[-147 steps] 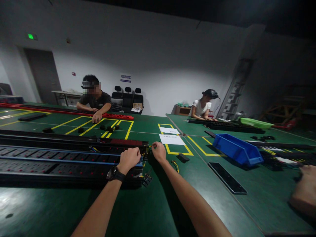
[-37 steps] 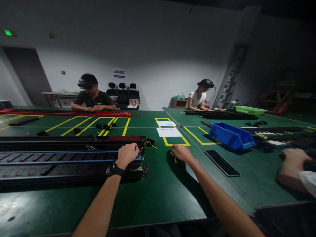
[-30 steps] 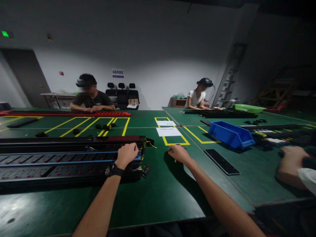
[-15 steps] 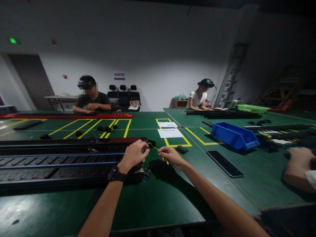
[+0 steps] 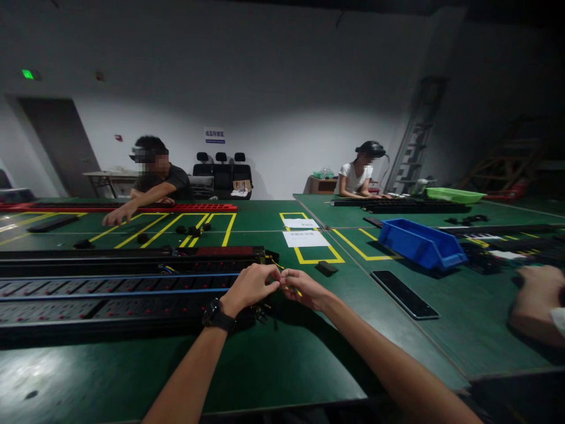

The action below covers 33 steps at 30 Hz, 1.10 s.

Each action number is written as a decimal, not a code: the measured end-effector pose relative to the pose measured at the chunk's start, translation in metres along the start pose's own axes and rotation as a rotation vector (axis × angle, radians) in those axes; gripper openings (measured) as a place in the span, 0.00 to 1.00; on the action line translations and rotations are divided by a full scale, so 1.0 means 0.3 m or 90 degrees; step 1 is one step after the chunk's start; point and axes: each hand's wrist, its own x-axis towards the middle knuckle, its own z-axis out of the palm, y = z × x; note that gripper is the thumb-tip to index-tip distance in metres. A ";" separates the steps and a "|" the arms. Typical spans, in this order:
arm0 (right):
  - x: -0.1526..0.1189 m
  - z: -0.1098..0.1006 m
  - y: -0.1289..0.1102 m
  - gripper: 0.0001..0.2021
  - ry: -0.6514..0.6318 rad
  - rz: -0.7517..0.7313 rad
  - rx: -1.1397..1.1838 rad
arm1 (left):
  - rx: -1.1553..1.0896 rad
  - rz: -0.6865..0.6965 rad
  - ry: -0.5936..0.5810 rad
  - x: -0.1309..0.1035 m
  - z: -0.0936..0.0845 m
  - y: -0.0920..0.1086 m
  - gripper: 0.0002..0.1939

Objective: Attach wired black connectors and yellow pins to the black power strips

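Note:
In the head view a thin yellow wire (image 5: 299, 292) runs from the end of the long black socket strips (image 5: 132, 303) into the fingers of my right hand (image 5: 306, 288). That hand is closed in a pinch on the wire, and a short yellow end shows below its fingers. My left hand (image 5: 253, 287), with a black watch (image 5: 217, 315) on the wrist, is closed too. Its fingertips meet those of the right hand beside the strips' right end; what they pinch is hidden. Small dark parts (image 5: 263, 312) lie under the left hand, partly covered.
A black block (image 5: 326, 268), a phone (image 5: 404, 293) and a blue bin (image 5: 419, 244) are on the green table to the right. Paper sheets (image 5: 304, 238) lie ahead. A co-worker's hand (image 5: 536, 300) is at far right; two people sit across the table.
My left hand has moved right and its fingers have come together at my right fingertips. The co-worker across on the left has stretched an arm out over the table.

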 end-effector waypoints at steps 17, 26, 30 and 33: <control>-0.022 0.021 -0.041 0.06 0.016 0.070 0.146 | -0.035 -0.044 0.026 0.002 -0.008 -0.016 0.07; 0.022 -0.024 -0.015 0.03 0.104 0.114 0.139 | -0.002 -0.113 0.047 -0.008 -0.072 -0.121 0.07; 0.022 -0.030 -0.013 0.04 0.099 0.105 0.118 | 0.028 -0.145 0.017 -0.015 -0.078 -0.163 0.08; 0.019 -0.027 -0.013 0.05 0.091 0.101 0.114 | 0.036 -0.160 0.020 -0.019 -0.078 -0.167 0.08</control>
